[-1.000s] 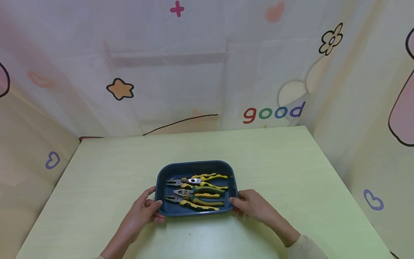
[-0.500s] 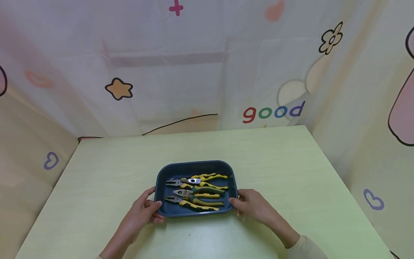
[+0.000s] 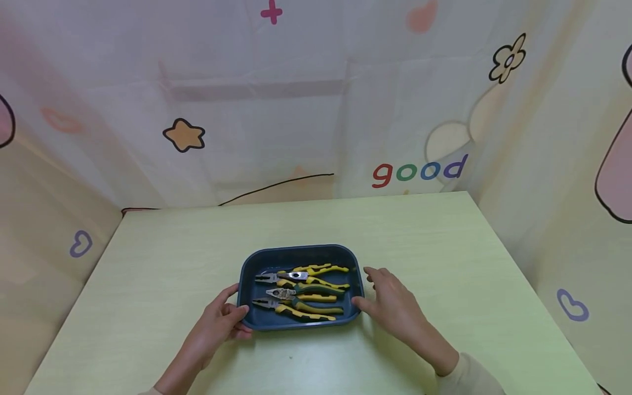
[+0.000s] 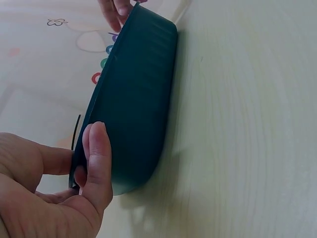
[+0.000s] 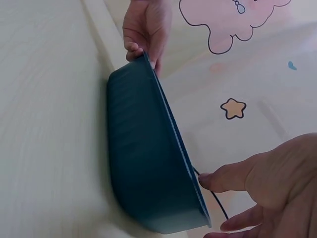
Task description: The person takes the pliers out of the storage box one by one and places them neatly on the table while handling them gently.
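Counted one blue tray (image 3: 301, 257), two hands, one pale table (image 3: 419, 247) and four metal heads among the pliers (image 3: 320, 288). Found the tray in the lower middle of the head view, on the table and between the hands, with the pliers lying inside, heads toward the left of the frame. Saw its left end pinched at the rim by the left hand (image 3: 212, 321). Saw the right hand (image 3: 397, 307) just beside its right end, thumb and fingers spread wide; could not tell thumb contact from a small gap. Could not match every handle to a head because of the overlap. Found the pliers hidden behind the tray's wall in both wrist views, and one sleeve (image 3: 469, 378) cut off at the lower right of the head view.
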Motion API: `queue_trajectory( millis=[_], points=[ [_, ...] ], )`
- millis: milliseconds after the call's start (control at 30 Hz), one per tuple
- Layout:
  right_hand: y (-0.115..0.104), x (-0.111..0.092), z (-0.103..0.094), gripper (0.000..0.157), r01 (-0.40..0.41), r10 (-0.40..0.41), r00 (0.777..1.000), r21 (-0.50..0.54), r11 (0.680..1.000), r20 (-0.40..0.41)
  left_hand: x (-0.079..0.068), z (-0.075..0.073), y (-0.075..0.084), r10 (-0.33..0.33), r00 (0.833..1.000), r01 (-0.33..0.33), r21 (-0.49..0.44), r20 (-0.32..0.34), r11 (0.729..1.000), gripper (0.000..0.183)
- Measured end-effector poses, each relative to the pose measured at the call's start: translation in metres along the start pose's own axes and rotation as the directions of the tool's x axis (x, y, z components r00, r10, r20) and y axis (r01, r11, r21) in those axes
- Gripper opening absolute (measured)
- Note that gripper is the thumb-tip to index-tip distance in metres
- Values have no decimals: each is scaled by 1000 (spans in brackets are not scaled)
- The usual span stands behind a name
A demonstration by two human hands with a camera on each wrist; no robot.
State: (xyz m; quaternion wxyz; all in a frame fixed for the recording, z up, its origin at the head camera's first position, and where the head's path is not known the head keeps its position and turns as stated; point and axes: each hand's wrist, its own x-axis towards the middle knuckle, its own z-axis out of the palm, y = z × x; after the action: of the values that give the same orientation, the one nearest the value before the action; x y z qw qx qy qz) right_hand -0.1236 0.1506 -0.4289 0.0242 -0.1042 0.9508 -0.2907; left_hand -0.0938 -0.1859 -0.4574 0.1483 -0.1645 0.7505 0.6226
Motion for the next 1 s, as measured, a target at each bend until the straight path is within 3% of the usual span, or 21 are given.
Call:
queue_trajectory(
  millis=[333, 567, 1000],
  points=[
    [-10, 4, -10, 52, 100, -104, 994, -82, 992, -46, 1, 2, 0, -2, 1000, 2, 19, -7, 1000, 58],
    [-26, 8, -14, 53, 123, -122, 992, -148, 981, 14, 0, 2, 1, 16, 1000, -16, 25, -5, 1000, 57],
    [-46, 15, 1, 50, 224, -198, 970, -211, 951, 138, -4, -1, 9, 28, 1000, -29, 86, 11, 996, 57]
  ],
)
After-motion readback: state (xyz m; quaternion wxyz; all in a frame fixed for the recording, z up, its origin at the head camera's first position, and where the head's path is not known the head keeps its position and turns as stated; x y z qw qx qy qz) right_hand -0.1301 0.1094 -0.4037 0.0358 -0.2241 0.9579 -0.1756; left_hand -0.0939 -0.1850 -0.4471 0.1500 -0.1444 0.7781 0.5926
